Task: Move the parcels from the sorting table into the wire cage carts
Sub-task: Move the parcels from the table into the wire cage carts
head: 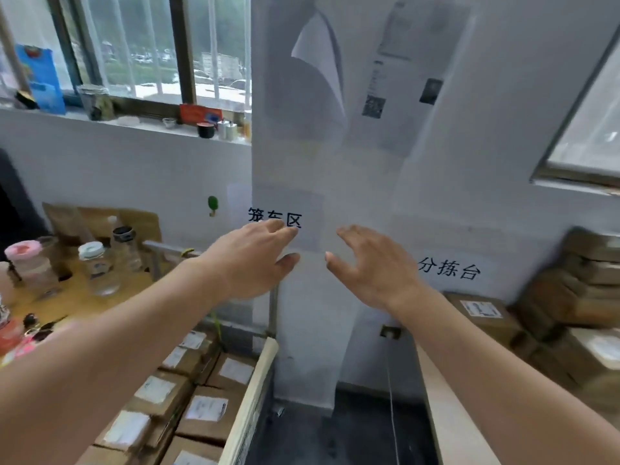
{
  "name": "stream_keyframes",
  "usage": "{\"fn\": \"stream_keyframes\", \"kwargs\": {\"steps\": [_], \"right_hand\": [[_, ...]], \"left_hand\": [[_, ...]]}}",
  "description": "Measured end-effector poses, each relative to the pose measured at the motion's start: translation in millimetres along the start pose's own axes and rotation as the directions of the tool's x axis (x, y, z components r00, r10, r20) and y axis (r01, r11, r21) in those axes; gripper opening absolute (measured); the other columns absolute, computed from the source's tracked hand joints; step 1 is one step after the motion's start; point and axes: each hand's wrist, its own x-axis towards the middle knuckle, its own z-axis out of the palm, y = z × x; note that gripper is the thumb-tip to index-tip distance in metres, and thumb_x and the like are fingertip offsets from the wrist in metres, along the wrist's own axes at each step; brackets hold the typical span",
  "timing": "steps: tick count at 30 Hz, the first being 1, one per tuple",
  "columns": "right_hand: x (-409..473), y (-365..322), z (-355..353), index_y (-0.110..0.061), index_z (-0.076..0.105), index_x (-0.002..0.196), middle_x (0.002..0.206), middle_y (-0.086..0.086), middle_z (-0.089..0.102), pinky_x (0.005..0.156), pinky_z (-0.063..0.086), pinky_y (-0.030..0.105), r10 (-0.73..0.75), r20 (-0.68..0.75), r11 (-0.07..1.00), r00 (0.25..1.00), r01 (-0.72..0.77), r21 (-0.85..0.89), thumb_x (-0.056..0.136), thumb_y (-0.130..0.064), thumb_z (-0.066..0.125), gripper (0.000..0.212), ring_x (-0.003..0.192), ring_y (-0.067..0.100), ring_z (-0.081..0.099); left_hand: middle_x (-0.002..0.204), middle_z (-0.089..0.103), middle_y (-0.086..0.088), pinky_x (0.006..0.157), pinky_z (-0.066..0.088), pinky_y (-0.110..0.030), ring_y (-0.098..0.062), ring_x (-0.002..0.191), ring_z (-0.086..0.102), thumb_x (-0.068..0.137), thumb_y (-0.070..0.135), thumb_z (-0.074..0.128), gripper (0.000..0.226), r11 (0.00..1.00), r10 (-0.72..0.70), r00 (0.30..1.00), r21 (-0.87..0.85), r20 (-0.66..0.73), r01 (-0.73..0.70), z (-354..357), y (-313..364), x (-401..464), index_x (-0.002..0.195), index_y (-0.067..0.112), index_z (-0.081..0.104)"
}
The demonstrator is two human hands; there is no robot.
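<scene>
Both my hands are raised in front of a white wall pillar and hold nothing. My left hand (255, 260) has its fingers stretched toward a paper sign, and my right hand (372, 263) is spread beside it. Below left, the cage cart (248, 391) holds several brown cardboard parcels (204, 411) with white labels, packed flat. At the right, more brown parcels (483, 317) are stacked on the sorting table (446, 411), under my right forearm.
A yellow table (77, 293) at the left carries jars and bottles. The windowsill (134, 120) above holds small containers. Dark floor (335, 431) shows in the gap between cart and sorting table. Paper sheets hang on the pillar.
</scene>
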Motion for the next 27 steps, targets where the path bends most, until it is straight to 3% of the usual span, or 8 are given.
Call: {"fn": "stream_keyframes", "kwargs": {"steps": [7, 11, 14, 16, 22, 27], "right_hand": [[-52, 53, -14, -0.028, 0.040, 0.157, 0.161, 0.000, 0.040, 0.115, 0.033, 0.041, 0.281, 0.021, 0.960, 0.959, -0.281, -0.001, 0.102, -0.060, 0.042, 0.064, 0.148, 0.023, 0.037], [-73, 95, -15, -0.029, 0.039, 0.157, 0.161, -0.003, 0.041, 0.116, 0.037, 0.044, 0.393, 0.006, 0.919, 0.919, -0.393, -0.001, 0.100, -0.064, 0.042, 0.067, 0.146, 0.023, 0.040], [-86, 129, -14, -0.028, 0.050, 0.148, 0.151, 0.000, 0.051, 0.110, 0.043, 0.045, 0.467, -0.005, 0.884, 0.884, -0.467, -0.019, 0.099, -0.063, 0.045, 0.060, 0.139, 0.025, 0.047], [-94, 154, -13, -0.026, 0.055, 0.142, 0.144, 0.001, 0.055, 0.109, 0.042, 0.044, 0.502, -0.007, 0.864, 0.865, -0.502, -0.025, 0.099, -0.060, 0.046, 0.055, 0.136, 0.025, 0.049], [-111, 236, -4, -0.030, 0.038, 0.158, 0.162, -0.003, 0.040, 0.116, 0.036, 0.044, 0.591, -0.010, 0.807, 0.807, -0.591, -0.017, 0.102, -0.063, 0.045, 0.065, 0.147, 0.021, 0.039], [-121, 302, 9, -0.030, 0.036, 0.159, 0.164, -0.003, 0.037, 0.117, 0.038, 0.046, 0.666, 0.024, 0.746, 0.746, -0.665, -0.017, 0.101, -0.064, 0.044, 0.068, 0.148, 0.021, 0.037]], "left_hand": [[0.154, 0.043, 0.002, 0.112, 0.041, -0.041, -0.022, 0.140, 0.043, 0.106, 0.053, 0.035, 0.057, 0.974, 0.221, 0.973, -0.058, 0.073, -0.217, 26, 54, 45, 0.155, 0.025, 0.034], [0.152, 0.042, 0.000, 0.113, 0.039, -0.045, -0.025, 0.141, 0.040, 0.106, 0.053, 0.033, 0.055, 0.942, 0.332, 0.935, -0.090, 0.124, -0.323, 43, 98, 72, 0.153, 0.023, 0.037], [0.151, 0.043, 0.000, 0.112, 0.039, -0.045, -0.026, 0.139, 0.042, 0.106, 0.053, 0.033, 0.054, 0.915, 0.404, 0.905, -0.074, 0.133, -0.398, 58, 132, 99, 0.151, 0.024, 0.038], [0.151, 0.043, 0.001, 0.111, 0.040, -0.045, -0.026, 0.139, 0.042, 0.106, 0.052, 0.035, 0.054, 0.898, 0.440, 0.889, -0.084, 0.129, -0.432, 69, 156, 119, 0.152, 0.024, 0.038], [0.150, 0.045, 0.002, 0.111, 0.041, -0.046, -0.025, 0.138, 0.044, 0.106, 0.051, 0.038, 0.054, 0.850, 0.526, 0.835, -0.137, 0.162, -0.509, 113, 230, 175, 0.153, 0.025, 0.040], [0.150, 0.047, 0.004, 0.106, 0.045, -0.041, -0.022, 0.135, 0.046, 0.105, 0.050, 0.041, 0.053, 0.837, 0.544, 0.823, -0.181, 0.164, -0.517, 145, 285, 215, 0.153, 0.026, 0.041]]}}
